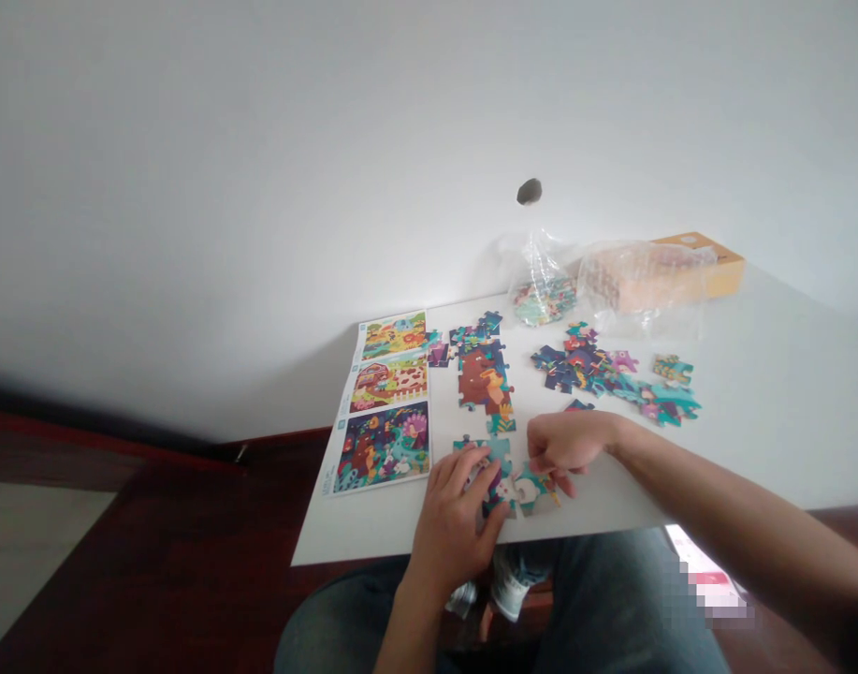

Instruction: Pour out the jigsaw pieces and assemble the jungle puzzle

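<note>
Near the front edge of the white table, my left hand [457, 510] rests with its fingers apart on a joined group of jigsaw pieces [497, 449]. My right hand [569, 442] is closed, its fingertips down on a jigsaw piece with a white rabbit [527, 490], at the right side of that group; the fingers partly cover it. Just beyond the hands lies a joined strip of pieces showing a brown bear [474, 374]. One dark piece [579, 405] shows partly behind my right hand.
A picture sheet [388, 379] with three scenes lies at the left. Loose jigsaw pieces [597, 370] are heaped at the right. Against the wall stand a clear plastic bag [541, 285] with more pieces and a yellow box [723, 271], partly behind more clear plastic.
</note>
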Demonstrator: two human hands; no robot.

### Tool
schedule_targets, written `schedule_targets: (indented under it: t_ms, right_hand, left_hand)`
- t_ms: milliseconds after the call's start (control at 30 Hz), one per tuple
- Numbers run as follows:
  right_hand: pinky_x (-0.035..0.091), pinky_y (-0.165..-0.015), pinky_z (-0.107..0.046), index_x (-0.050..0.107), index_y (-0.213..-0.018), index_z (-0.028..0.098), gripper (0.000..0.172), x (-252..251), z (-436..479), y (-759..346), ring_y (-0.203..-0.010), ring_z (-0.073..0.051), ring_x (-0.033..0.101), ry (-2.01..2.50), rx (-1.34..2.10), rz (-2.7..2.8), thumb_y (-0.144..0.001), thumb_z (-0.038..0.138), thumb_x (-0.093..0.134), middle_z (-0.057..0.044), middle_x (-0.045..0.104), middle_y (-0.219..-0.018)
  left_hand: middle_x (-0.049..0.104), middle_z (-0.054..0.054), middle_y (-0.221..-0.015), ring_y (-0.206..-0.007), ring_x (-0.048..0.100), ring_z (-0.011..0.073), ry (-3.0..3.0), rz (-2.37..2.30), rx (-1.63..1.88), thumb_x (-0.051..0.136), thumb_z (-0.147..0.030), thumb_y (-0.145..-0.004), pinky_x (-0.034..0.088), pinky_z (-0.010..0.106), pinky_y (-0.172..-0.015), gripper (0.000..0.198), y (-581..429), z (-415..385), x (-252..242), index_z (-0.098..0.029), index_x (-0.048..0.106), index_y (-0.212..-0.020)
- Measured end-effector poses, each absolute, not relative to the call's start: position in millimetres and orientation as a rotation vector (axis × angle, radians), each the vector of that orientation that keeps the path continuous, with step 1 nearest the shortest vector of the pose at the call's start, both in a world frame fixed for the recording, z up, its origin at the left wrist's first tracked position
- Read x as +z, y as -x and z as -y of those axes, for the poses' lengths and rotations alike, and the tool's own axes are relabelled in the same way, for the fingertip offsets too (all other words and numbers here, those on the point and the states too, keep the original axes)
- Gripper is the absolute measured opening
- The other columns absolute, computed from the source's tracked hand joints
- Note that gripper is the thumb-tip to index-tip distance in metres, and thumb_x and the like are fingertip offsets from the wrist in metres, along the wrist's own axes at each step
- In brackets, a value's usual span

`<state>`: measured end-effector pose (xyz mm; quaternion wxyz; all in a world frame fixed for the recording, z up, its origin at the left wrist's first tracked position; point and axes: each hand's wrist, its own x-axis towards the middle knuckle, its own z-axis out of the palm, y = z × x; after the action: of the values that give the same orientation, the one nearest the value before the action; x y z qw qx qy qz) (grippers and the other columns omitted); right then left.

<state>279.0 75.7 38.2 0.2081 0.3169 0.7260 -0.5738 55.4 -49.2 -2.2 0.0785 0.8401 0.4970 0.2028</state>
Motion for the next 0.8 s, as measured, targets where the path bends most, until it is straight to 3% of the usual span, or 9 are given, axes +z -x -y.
schedule_targets:
  t_ms: [533,800]
  right_hand:
    - [0.044,-0.052,-0.024,0.07,-0.061,0.014,0.03,48.2,-67.0,-274.9,-0.043,-0.011,0.053,-1.029,-1.316,-2.11,-0.08,0.028,0.052,-0.001,0.064,-0.051]
    - [0.044,-0.057,-0.025,0.065,-0.051,0.017,0.035,43.0,-66.6,-273.8,-0.05,-0.014,0.058,-1.058,-1.194,-2.231,-0.079,0.036,0.056,0.0,0.059,-0.045]
  left_hand:
    - [0.057,0.012,-0.138,-0.127,0.051,0.0309,-2.503,-1.494,0.617,0.062,-0.033,-0.09,0.044,0.049,-0.107,0.041,-56.1,48.2,-2.1,-0.022,0.062,-0.13]
    - [0.058,0.012,-0.137,-0.124,0.053,0.0304,-2.495,-1.499,0.63,0.064,-0.032,-0.089,0.045,0.049,-0.105,0.041,-57.4,48.7,-0.3,-0.022,0.063,-0.129]
